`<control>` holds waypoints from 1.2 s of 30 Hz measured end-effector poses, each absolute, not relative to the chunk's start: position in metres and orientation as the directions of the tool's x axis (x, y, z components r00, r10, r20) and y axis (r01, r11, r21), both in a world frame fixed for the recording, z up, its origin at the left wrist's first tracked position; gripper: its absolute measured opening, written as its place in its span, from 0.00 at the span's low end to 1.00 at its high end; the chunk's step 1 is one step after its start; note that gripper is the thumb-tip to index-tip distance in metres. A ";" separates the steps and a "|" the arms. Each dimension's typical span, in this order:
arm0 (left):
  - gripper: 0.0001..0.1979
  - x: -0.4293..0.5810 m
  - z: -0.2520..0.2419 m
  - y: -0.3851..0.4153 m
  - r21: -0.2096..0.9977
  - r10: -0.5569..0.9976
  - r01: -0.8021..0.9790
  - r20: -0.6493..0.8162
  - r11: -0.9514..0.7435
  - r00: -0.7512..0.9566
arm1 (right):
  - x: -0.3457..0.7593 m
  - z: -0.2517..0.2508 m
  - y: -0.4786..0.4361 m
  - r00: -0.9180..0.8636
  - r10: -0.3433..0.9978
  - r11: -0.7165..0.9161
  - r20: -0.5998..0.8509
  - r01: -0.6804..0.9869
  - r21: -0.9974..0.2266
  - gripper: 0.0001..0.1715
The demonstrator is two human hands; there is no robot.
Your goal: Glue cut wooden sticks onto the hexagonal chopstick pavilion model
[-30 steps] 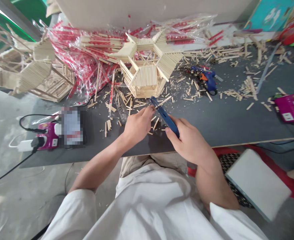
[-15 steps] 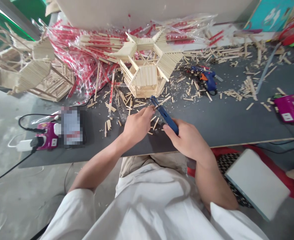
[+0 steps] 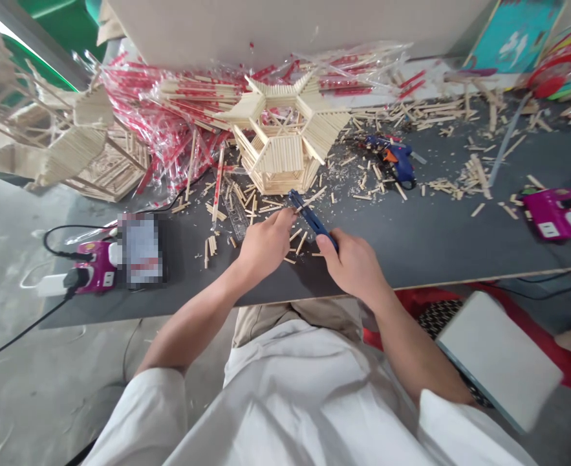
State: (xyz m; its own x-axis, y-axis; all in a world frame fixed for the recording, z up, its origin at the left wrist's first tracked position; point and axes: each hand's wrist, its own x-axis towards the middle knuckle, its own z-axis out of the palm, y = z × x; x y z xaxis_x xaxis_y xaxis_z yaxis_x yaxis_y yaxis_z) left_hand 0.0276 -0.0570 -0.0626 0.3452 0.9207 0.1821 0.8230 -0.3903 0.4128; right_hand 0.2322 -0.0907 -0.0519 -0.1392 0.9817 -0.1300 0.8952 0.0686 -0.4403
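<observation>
My left hand point(image 3: 268, 243) is closed, its thumb and fingertips pinching a thin wooden stick point(image 3: 317, 196). In my right hand point(image 3: 354, 262) is a long blue utility knife point(image 3: 315, 223), gripped by its lower end. The knife points up and left, and its upper part crosses the stick close to my left fingertips. Whether its blade is out I cannot tell. Just beyond both hands stands a star-shaped structure of glued wooden sticks point(image 3: 281, 155). Short cut stick pieces point(image 3: 301, 243) lie on the dark table point(image 3: 440, 239) around my hands.
Red-and-clear wrappers with sticks point(image 3: 169, 103) pile up at the back. A blue glue gun point(image 3: 401, 162) lies right of the structure. Purple power strips point(image 3: 94, 266) point(image 3: 559, 213) sit at both sides, a phone-like device point(image 3: 142, 249) at left. Another stick structure point(image 3: 74, 152) stands far left.
My right hand and the knife have shifted a little to the left and up, nearer the left hand. The left hand keeps its pinch on the stick, and the view has tilted slightly.
</observation>
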 end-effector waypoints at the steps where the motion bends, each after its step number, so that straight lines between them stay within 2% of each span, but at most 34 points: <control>1: 0.13 0.028 -0.062 -0.058 0.411 0.918 0.821 0.185 -0.396 0.350 | 0.230 -0.055 -0.091 -0.114 0.986 0.056 -0.124 0.917 -0.396 0.33; 4: 0.14 0.029 -0.058 -0.059 0.401 0.906 0.813 0.191 -0.422 0.376 | 0.226 -0.061 -0.094 -0.089 0.991 0.047 -0.104 0.935 -0.351 0.32; 10: 0.15 0.020 -0.051 -0.056 0.363 0.886 0.809 0.242 -0.462 0.397 | 0.234 -0.051 -0.104 -0.120 0.991 0.075 -0.064 0.877 -0.475 0.33; 13: 0.15 0.015 -0.049 -0.052 0.346 0.890 0.821 0.222 -0.454 0.399 | 0.245 -0.047 -0.110 -0.107 0.994 0.098 0.009 0.877 -0.470 0.34; 16: 0.15 0.009 -0.048 -0.046 0.282 0.903 0.859 0.166 -0.428 0.395 | 0.261 -0.052 -0.110 -0.066 0.989 0.105 0.131 0.941 -0.321 0.34; 20: 0.16 0.005 -0.052 -0.039 0.184 0.924 0.907 0.139 -0.379 0.357 | 0.281 -0.075 -0.106 0.038 0.970 -0.018 0.239 0.996 -0.082 0.38; 23: 0.17 0.005 -0.054 -0.037 0.187 0.936 0.918 0.120 -0.350 0.332 | 0.288 -0.087 -0.106 0.051 0.967 -0.045 0.250 0.999 -0.028 0.42; 28: 0.19 0.007 -0.055 -0.037 0.256 0.940 0.904 0.102 -0.341 0.326 | 0.292 -0.077 -0.101 -0.028 0.986 0.026 0.162 0.999 0.018 0.49; 30: 0.19 0.006 -0.056 -0.037 0.281 0.935 0.892 0.098 -0.353 0.340 | 0.294 -0.063 -0.086 -0.080 0.986 0.081 0.145 0.997 -0.003 0.42; 32: 0.20 0.006 -0.057 -0.036 0.301 0.932 0.882 0.100 -0.362 0.348 | 0.296 -0.049 -0.059 -0.118 0.980 0.129 0.159 0.990 -0.060 0.31; 34: 0.20 0.006 -0.059 -0.035 0.327 0.931 0.872 0.114 -0.365 0.347 | 0.296 -0.039 -0.024 -0.078 0.984 0.098 0.158 0.988 -0.118 0.25; 36: 0.20 0.006 -0.061 -0.034 0.351 0.929 0.861 0.117 -0.368 0.350 | 0.295 -0.035 0.013 -0.057 0.994 0.069 0.094 0.988 -0.137 0.20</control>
